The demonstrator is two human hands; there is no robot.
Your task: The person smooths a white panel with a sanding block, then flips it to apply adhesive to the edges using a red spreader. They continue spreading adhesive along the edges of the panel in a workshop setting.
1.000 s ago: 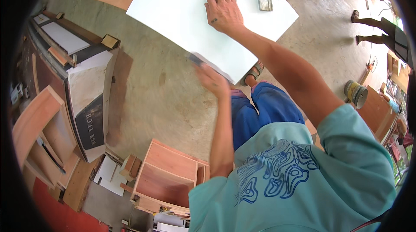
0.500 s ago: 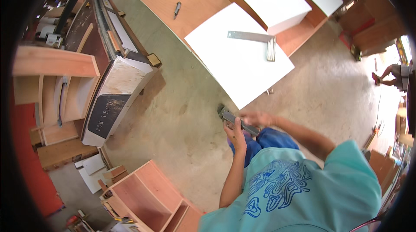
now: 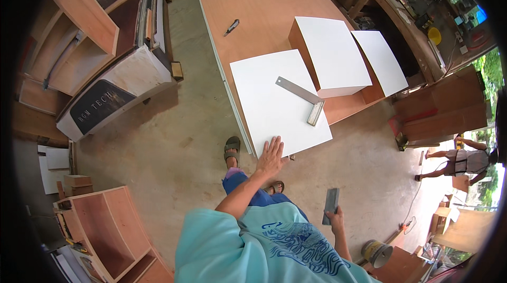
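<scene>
1. Nearest, on the near right side of the white panel [image 3: 264, 93] and well apart from it, the right hand [image 3: 338, 216] is closed around a flat grey block [image 3: 331, 203].
2. The left hand [image 3: 270, 159] lies palm down at the white panel's near edge, fingers spread wide and touching its top, gripping nothing.
3. Two sandalled feet stand near that same edge; one sandal [image 3: 232, 148] is just left of the white panel's near left corner.
4. A metal can [image 3: 377, 253] sits on the near right side of the white panel, well apart from it.
5. The white panel itself lies flat on the near end of the brown wooden surface [image 3: 253, 3].
6. On top of the white panel, toward its right side, rests a metal square [image 3: 300, 91], its thick handle pointing back toward the person.
7. To the right of the white panel stands a white-topped box [image 3: 335, 56] with brown sides, and beyond that a smaller white board [image 3: 381, 61].
8. Past the white panel's far left corner, a knife [image 3: 231, 27] lies on the surface.
9. Far right of the white panel, another person [image 3: 467, 161] stands on the floor.
</scene>
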